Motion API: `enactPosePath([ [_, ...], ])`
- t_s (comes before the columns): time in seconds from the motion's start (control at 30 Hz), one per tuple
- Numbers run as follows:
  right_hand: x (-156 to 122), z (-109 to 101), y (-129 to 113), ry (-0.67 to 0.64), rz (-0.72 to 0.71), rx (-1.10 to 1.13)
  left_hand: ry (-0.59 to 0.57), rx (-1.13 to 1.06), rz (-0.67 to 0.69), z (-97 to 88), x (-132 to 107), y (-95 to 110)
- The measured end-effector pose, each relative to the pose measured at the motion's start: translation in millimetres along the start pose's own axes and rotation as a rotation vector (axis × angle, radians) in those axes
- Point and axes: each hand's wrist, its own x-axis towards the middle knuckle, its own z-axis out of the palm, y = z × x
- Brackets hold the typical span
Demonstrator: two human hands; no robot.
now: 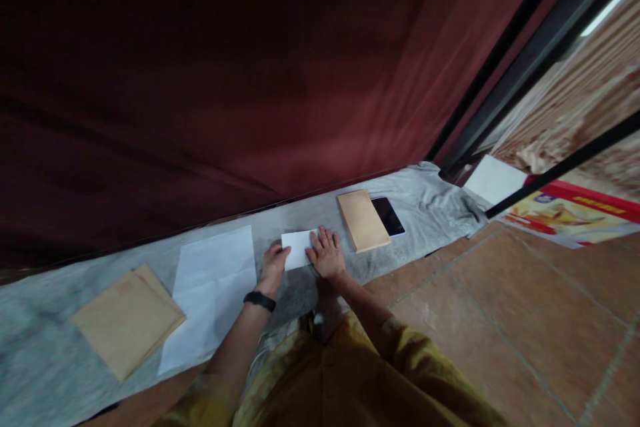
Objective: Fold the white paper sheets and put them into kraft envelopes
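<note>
A small white sheet of folded-looking paper (298, 250) lies on the grey cloth between my two hands. My left hand (273, 263), with a black band on its wrist, pinches the sheet's left edge between thumb and fingers. Flat on the sheet's right end rests my right hand (327, 253), its fingers spread. Left of them lies a large white sheet of paper (215, 293) with faint creases. Brown envelopes (127, 320) overlap that sheet's left side. To the right of my right hand is a stack of tan envelopes (363, 220), partly covering a dark-screened phone or tablet (389, 216).
The grey cloth (425, 207) covers a long narrow surface, wrinkled at its right end. Behind it hangs a dark red curtain (300, 93). Black metal bars (505, 47) and a printed cardboard box (575, 210) stand at the right, above a tiled floor (500, 320).
</note>
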Motion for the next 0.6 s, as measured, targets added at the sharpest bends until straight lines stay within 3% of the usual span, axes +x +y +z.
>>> enactPosePath([
  [0.13, 0, -14, 2, 0.142, 0.146, 0.230, 0.017, -0.002, 0.053, -7.2, -14, 16],
  [0.23, -6, -27, -8, 0.296, 0.356, 0.555, 0.166, 0.185, 0.281, -12.5, -31, 34],
  [0.3, -11, -34, -23, 0.280, 0.407, 0.840, 0.219, 0.402, 0.481, -10.9, -46, 44],
  [0.43, -20, -39, -59, 0.104, 0.322, 1.367, 0.066, 0.746, 0.702, 3.3, -77, 45],
  [0.5, -21, -40, -67, 0.110, 0.372, 1.483, -0.035, 0.834, 0.733, 9.6, -90, 41],
  [0.6, -19, -41, -60, 0.192, 0.550, 1.487, -0.148, 0.856, 0.764, 10.2, -103, 34],
])
